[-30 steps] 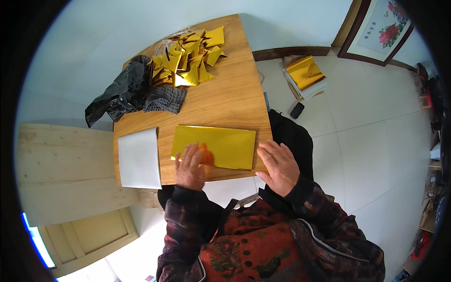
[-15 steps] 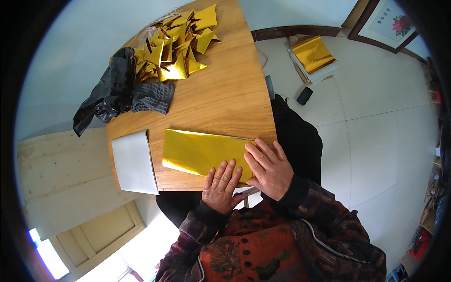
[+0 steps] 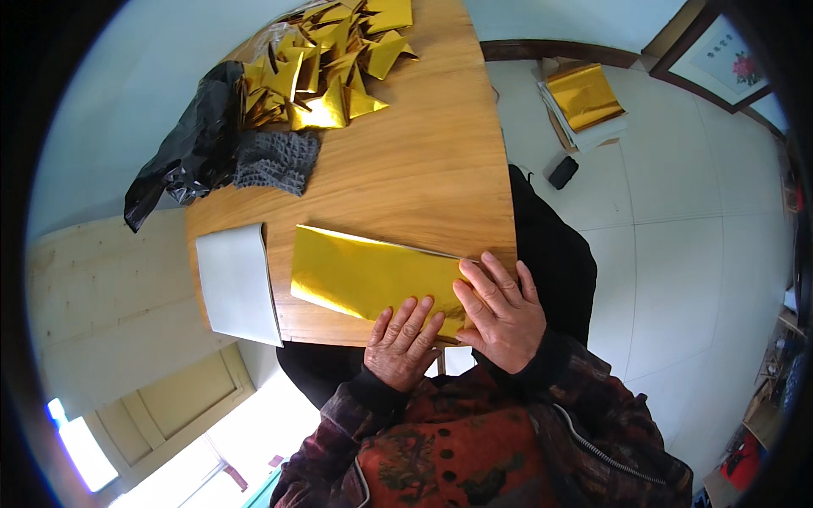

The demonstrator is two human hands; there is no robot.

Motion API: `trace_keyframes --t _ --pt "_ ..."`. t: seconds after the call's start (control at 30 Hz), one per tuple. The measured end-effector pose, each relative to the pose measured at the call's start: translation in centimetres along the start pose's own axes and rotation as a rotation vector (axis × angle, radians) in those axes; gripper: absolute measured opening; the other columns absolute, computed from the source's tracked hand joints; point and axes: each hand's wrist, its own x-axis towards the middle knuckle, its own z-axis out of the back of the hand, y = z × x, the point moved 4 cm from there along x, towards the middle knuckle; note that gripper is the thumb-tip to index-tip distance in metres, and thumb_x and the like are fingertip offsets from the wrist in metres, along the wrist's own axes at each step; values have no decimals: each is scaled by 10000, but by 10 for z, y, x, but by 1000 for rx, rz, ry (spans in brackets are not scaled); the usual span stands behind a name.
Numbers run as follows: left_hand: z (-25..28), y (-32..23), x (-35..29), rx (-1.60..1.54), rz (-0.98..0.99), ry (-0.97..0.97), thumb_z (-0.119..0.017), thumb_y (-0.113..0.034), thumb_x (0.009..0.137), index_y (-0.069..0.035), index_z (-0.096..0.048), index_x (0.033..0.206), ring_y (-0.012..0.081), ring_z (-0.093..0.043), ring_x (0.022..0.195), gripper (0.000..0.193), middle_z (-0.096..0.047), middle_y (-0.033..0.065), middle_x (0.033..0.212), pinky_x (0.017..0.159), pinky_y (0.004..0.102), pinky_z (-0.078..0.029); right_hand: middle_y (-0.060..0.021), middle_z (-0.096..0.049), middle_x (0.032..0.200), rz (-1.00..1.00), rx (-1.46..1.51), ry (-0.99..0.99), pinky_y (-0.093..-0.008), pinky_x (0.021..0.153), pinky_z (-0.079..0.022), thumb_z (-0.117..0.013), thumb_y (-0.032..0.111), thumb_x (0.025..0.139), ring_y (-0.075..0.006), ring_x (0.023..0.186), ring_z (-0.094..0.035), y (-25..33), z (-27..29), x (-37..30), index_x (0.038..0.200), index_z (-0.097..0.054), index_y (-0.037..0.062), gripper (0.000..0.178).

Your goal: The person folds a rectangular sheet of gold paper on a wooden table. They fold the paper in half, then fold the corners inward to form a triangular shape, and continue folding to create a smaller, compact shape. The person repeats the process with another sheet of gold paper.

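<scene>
Gold foil sheet [image 3: 364, 271]: glossy, oblong, lying slantwise.

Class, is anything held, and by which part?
Nothing looks held: the left hand lies on the gold paper at its near edge, the right hand at its right end.

A laden wooden table [image 3: 432, 169]
Far left: folded gold pieces [image 3: 326, 63], black bag [image 3: 195, 127], grey textured cloth [image 3: 277, 161]. Near left: pale grey sheet [image 3: 237, 284]; right of it, gold sheet [image 3: 364, 271].
</scene>
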Motion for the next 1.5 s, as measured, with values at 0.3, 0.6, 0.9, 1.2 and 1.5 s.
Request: trace_keyframes --t 0.3,0.6,0.9,1.2,1.5 --pt "12 11 -10 83 -101 -14 -635 -253 856 -179 -537 1352 192 -396 1388 511 -449 30 1489 1160 386 -239 -70 -452 1447 37 -69 39 -561 1118 -247 -840 331 612 -322 1395 -344 9 5 -14 1246 -589 75 728" --pt "8 26 -11 104 127 62 -621 -610 778 -141 -342 1495 249 -241 1468 901 -290 96 1576 1194 441 -109 -114 -474 1403 106 -117 -14 -543 1099 -281 -809 262 683 -316 1379 -369 23 7 -9 1236 -576 29 643" --pt "7 26 -14 33 90 -58 -501 -637 870 -105 -343 1492 296 -279 1448 834 -294 127 1567 1182 448 -160 -173 -341 1513 147 -12 54 -519 1129 -241 -751 260 769 -346 1422 -291 38 -30 15 1392 -427 21 742" --pt "4 72 23 6 378 -162 -625 -502 844 -100 -321 1498 299 -232 1462 826 -251 109 1588 1172 486 -172 -185 -334 1519 159 -46 60 -525 1133 -225 -770 291 734 -367 1417 -288 36 -32 12 1395 -433 37 784" --pt "16 105 -26 42 677 -131 -600 -451 868 -57 -269 1509 307 -191 1478 822 -226 134 1595 1182 484 -141 -173 -354 1509 152 -5 80 -517 1122 -251 -770 312 737 -363 1414 -293 36 -27 16 1379 -463 47 759"
